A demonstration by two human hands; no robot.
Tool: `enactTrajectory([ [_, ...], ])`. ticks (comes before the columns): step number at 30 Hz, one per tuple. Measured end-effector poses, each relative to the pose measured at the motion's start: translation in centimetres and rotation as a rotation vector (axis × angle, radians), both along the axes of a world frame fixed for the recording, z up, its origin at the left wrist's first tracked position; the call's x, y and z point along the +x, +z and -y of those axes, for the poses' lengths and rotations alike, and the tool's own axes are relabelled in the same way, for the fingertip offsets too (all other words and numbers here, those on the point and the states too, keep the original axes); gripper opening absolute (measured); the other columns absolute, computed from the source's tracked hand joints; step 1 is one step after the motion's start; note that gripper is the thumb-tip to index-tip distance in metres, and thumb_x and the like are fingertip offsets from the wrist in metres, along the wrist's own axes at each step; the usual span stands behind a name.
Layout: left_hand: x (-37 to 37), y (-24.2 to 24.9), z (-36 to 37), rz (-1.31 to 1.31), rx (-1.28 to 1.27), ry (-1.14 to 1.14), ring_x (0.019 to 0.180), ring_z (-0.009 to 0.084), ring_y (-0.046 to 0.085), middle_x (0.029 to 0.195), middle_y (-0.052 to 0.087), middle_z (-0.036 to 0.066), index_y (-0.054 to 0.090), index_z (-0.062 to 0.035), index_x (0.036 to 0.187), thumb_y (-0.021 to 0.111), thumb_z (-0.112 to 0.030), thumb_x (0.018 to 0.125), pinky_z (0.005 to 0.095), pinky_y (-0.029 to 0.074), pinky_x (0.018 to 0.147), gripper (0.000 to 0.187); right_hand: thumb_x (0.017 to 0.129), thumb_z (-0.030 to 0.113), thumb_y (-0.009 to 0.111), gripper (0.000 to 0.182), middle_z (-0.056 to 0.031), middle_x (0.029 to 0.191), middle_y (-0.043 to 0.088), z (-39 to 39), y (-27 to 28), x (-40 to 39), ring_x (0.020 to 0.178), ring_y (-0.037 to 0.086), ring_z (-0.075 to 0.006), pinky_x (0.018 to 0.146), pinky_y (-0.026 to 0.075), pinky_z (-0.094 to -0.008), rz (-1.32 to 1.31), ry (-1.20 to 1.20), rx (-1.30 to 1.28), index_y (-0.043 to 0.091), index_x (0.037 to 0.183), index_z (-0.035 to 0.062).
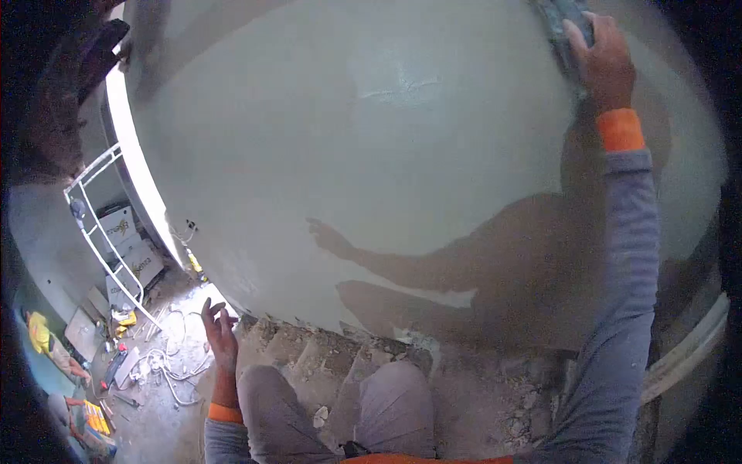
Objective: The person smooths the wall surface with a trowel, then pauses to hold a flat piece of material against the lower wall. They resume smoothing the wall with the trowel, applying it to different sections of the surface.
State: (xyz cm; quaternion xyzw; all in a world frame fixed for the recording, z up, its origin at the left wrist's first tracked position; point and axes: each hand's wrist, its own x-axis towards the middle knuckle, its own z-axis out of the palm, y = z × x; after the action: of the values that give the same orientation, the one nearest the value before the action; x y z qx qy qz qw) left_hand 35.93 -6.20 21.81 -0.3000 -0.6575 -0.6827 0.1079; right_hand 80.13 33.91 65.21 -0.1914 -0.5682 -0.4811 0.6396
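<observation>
My right hand [607,62] is raised at the top right, wrapped round a grey plastering trowel [562,35] that lies against the wall. The wall [402,155] is coated in smooth greenish-grey plaster, with a rough, shiny streak near the upper middle. Low on the left, my left hand [221,332] hangs in the air beside my knee. Its fingers are loosely apart and hold nothing. Shadows of my arm and body fall across the plaster.
Rubble-strewn steps [309,352] lie under my legs. A white metal frame [104,232] stands at left near cartons [139,267]. Cables [166,367] and tools litter the floor below. Two people, one in a yellow top [42,336], are at lower left.
</observation>
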Motion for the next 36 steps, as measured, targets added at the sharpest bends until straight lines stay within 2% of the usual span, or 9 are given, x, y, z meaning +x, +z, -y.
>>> enactTrajectory([
  [7,0.4,-4.7,-9.2,-0.062,-0.208,-0.294,0.076,0.0139,0.054,0.106,0.053,0.011,0.034,-0.0028,0.13,0.048,-0.013,0.09,0.0279,0.047,0.067,0.043,0.082,0.031,0.059,0.031,-0.0156,0.092,0.059,-1.2,-5.0,-2.8,0.084,0.056,-0.0321,0.076,0.044,-0.0378,0.04,0.094,-0.231,0.058,0.096,0.0033],
  [10,0.6,-8.3,-11.5,0.05,-0.217,-0.319,0.073,0.0141,0.055,0.104,0.053,0.01,0.039,-0.0025,0.125,0.048,-0.018,0.09,0.0273,0.047,0.065,0.039,0.08,0.026,0.056,0.022,-0.0153,0.075,0.057,0.1,-21.2,-9.8,0.07,0.056,-0.0311,0.064,0.045,-0.0428,0.322,0.447,-0.82,0.055,0.077,0.0043],
  [11,0.7,-10.4,-11.8,0.046,-0.223,-0.335,0.076,0.0162,0.056,0.106,0.053,0.011,0.039,-0.0024,0.126,0.049,-0.017,0.09,0.0282,0.047,0.067,0.04,0.071,0.016,0.058,0.006,-0.01,0.069,0.053,-1.9,-29.1,-12.7,0.068,0.054,-0.0269,0.058,0.047,-0.0393,0.622,0.097,-0.238,0.056,0.069,0.0107],
  [12,0.6,-13.0,-11.7,0.044,-0.226,-0.346,0.078,0.0183,0.057,0.107,0.053,0.013,0.039,-0.0023,0.127,0.05,-0.017,0.089,0.029,0.047,0.069,0.042,0.074,0.015,0.053,0.009,-0.0156,0.07,0.057,1.7,-32.7,-14.9,0.061,0.057,-0.0305,0.054,0.046,-0.0435,0.938,-0.096,-0.966,0.058,0.072,0.0073],
  [14,0.9,-18.0,-10.9,-0.02,-0.353,-0.339,0.082,0.022,0.058,0.109,0.054,0.015,0.04,-0.0022,0.127,0.052,-0.018,0.089,0.0314,0.047,0.072,0.043,0.074,0.014,0.054,0.008,-0.009,0.062,0.051,1.5,-41.1,-16.0,0.059,0.055,-0.0263,0.05,0.046,-0.0424,1.033,0.138,-0.614,0.056,0.069,0.0084],
  [18,2.2,-16.6,-9.2,0.041,-0.534,-0.391,0.088,0.0279,0.058,0.107,0.055,0.018,0.041,-0.0025,0.126,0.052,-0.022,0.089,0.037,0.047,0.075,0.043,0.078,0.015,0.053,0.011,-0.0108,0.059,0.05,8.9,-29.5,-19.3,0.055,0.053,-0.0278,0.049,0.044,-0.0444,1.088,0.102,-1.184,0.055,0.072,0.0061],
  [21,0.1,-17.9,-10.0,0.09,-0.482,-0.347,0.077,0.0219,0.057,0.097,0.057,0.014,0.043,-0.0036,0.124,0.052,-0.023,0.089,0.0329,0.047,0.07,0.041,0.072,0.023,0.063,0.026,-0.016,0.081,0.056,4.6,-16.2,-19.4,0.072,0.055,-0.0318,0.064,0.045,-0.0395,0.556,0.389,-0.101,0.061,0.091,0.0053],
  [27,-3.5,-19.3,-8.5,0.178,-0.478,-0.268,0.077,0.0246,0.059,0.096,0.059,0.014,0.041,-0.0022,0.127,0.053,-0.023,0.088,0.0341,0.047,0.07,0.045,0.083,0.038,0.058,0.042,-0.0154,0.103,0.06,-0.4,7.5,-9.0,0.096,0.058,-0.0294,0.083,0.045,-0.0352,0.067,-0.17,-0.074,0.06,0.109,0.0051],
  [36,-1.6,-15.6,-6.0,0.143,-0.298,-0.153,0.065,0.0134,0.054,0.084,0.056,0.007,0.038,-0.0032,0.129,0.051,-0.021,0.09,0.0277,0.047,0.06,0.044,0.078,0.025,0.056,0.027,-0.0147,0.094,0.057,-0.3,-8.6,-15.4,0.085,0.057,-0.0301,0.075,0.046,-0.0414,0.337,-0.096,-0.214,0.058,0.096,0.0052],
])
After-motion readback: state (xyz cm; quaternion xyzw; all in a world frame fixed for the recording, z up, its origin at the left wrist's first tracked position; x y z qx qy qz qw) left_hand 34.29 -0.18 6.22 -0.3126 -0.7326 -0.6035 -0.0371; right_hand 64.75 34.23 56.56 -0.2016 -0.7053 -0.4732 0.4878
